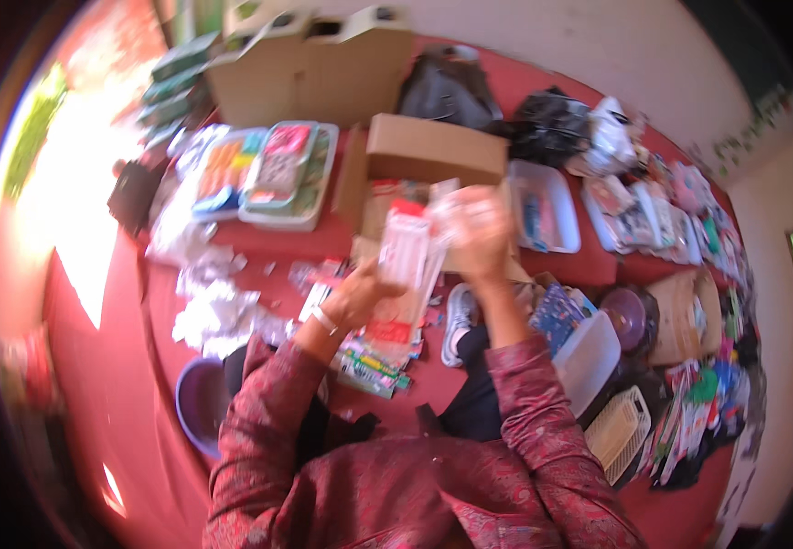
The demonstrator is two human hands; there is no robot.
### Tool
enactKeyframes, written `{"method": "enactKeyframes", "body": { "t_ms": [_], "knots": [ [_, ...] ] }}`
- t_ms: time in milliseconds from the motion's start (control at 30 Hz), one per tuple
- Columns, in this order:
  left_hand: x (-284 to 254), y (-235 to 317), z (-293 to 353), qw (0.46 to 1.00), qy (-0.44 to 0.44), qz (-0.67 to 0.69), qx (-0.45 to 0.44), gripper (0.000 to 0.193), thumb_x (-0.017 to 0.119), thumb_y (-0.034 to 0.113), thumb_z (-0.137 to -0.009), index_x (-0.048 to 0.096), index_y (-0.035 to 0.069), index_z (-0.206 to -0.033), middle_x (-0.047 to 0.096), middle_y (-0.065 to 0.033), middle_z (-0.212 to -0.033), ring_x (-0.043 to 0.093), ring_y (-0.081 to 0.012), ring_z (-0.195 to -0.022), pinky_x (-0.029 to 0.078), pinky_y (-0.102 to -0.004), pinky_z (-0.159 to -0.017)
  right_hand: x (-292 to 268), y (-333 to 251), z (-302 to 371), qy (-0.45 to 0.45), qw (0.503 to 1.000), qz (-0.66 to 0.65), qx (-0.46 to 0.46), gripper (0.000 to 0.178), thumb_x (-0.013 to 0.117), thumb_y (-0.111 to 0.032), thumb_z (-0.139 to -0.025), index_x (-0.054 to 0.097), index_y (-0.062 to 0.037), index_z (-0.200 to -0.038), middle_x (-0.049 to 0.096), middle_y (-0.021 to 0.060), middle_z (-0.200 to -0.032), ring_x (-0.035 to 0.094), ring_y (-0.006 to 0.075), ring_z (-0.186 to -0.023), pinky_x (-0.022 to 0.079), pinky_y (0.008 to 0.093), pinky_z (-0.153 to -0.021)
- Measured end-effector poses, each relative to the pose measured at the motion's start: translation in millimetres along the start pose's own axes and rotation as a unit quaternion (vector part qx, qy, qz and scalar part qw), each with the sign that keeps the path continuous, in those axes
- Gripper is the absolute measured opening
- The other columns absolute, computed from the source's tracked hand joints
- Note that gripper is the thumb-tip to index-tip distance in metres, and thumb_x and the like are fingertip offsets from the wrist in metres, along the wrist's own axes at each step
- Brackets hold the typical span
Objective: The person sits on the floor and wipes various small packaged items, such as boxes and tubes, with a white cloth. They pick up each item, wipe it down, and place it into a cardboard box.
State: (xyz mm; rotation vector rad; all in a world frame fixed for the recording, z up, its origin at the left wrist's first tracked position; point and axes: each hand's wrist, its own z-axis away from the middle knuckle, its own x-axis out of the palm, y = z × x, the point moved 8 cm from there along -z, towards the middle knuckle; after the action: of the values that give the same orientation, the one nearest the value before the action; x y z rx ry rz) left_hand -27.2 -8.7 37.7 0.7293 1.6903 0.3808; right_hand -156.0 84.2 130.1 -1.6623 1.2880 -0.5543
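Observation:
My left hand (pixel 358 295) is closed on the lower left edge of a flat, clear-and-white package (pixel 404 249) with a red top. The package is held up in front of an open cardboard box (pixel 438 137). Beside its upper right corner is my right hand (pixel 481 229), its fingers smeared by motion. Some clear plastic (pixel 444 194) shows at those fingers, but whether they grip it cannot be made out. Below the package, flat printed packets (pixel 369 366) in green, white and red lie on the red cloth, near my shoe (pixel 460 320).
Plastic trays of colourful small goods (pixel 300 220) stand at the back left. Crumpled white plastic (pixel 218 311) and a purple basin (pixel 200 403) lie left. To the right are a clear bin (pixel 547 215), a white tub (pixel 589 361), a cream basket (pixel 618 435) and piled packets (pixel 689 421).

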Motion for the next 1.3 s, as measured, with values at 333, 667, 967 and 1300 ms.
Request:
{"method": "enactKeyframes", "body": {
  "t_ms": [333,667,967,1300],
  "knots": [
    [5,-12,14,0.850,0.039,0.480,-0.214,0.038,0.059,-0.003,-0.074,0.050,-0.001,-0.111,0.058,-0.0074,-0.098,0.057,-0.0172,-0.087,0.046,-0.0281,-0.078,-19,10,-23,0.087,0.993,0.066,-0.035,0.013,0.050,0.000,-0.071,0.059,-0.0041,-0.079,0.060,0.0074,-0.074,0.057,0.0194,-0.068,0.047,0.0311,-0.062],
    [7,-28,7,0.677,0.176,0.674,-0.240,0.037,0.050,-0.006,-0.077,0.048,0.000,-0.113,0.057,-0.0086,-0.102,0.059,-0.0194,-0.090,0.049,-0.0330,-0.081,67,-12,25,-0.159,0.973,0.107,-0.127,0.008,0.053,-0.001,-0.075,0.056,-0.0023,-0.082,0.056,0.0125,-0.081,0.056,0.0296,-0.078,0.045,0.0342,-0.070],
    [-22,-78,14,0.561,0.323,0.736,-0.199,0.029,0.048,-0.006,-0.081,0.050,0.000,-0.109,0.059,-0.0141,-0.098,0.061,-0.0266,-0.084,0.053,-0.0404,-0.074,102,-39,94,-0.371,0.866,0.186,-0.277,0.007,0.051,-0.006,-0.071,0.057,-0.0060,-0.073,0.054,0.0085,-0.080,0.055,0.0272,-0.082,0.046,0.0363,-0.071],
    [-32,-80,14,0.491,0.340,0.785,-0.164,0.032,0.044,-0.007,-0.083,0.045,0.001,-0.113,0.056,-0.0127,-0.104,0.059,-0.0252,-0.090,0.050,-0.0401,-0.080,24,34,32,-0.262,0.945,0.013,0.194,0.030,0.056,-0.028,-0.081,0.061,0.0009,-0.081,0.059,0.0071,-0.071,0.058,0.0150,-0.063,0.046,0.0249,-0.056]
  ]
}}
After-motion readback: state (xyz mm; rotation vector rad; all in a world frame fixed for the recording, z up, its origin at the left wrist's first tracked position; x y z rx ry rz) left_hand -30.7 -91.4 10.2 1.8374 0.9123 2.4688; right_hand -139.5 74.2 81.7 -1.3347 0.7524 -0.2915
